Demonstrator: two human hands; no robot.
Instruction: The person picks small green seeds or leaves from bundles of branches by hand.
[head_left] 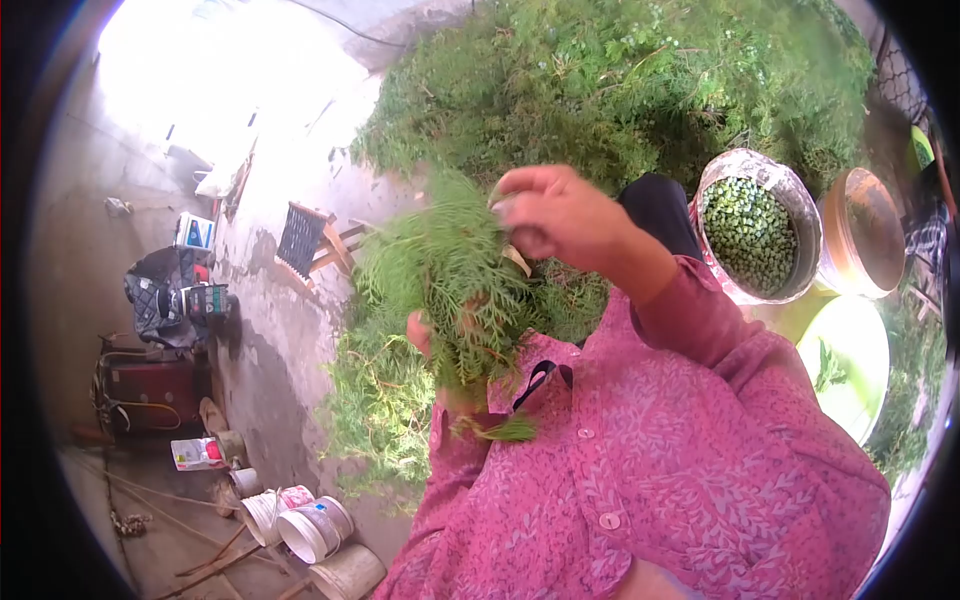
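Note:
A feathery green sprig (440, 270) is held up in front of the pink shirt. My left hand (418, 333) is closed around it from below, mostly hidden behind the foliage. Beside the sprig's upper right edge, my right hand (560, 215) has its fingers curled together, slightly blurred; what they pinch is too small to make out. A large heap of green branches (620, 90) lies beyond both hands. More cut foliage (380, 400) lies below and left of the sprig. At the right, a bucket (808, 225) holds many small green cones.
A tan round container (865, 230) and a pale green basin (850, 370) stand by the bucket. A small folding stool (305, 245) is at the left. White buckets (315, 530) lie at the lower left, near a dark red box (155, 395) and a black bag (155, 295).

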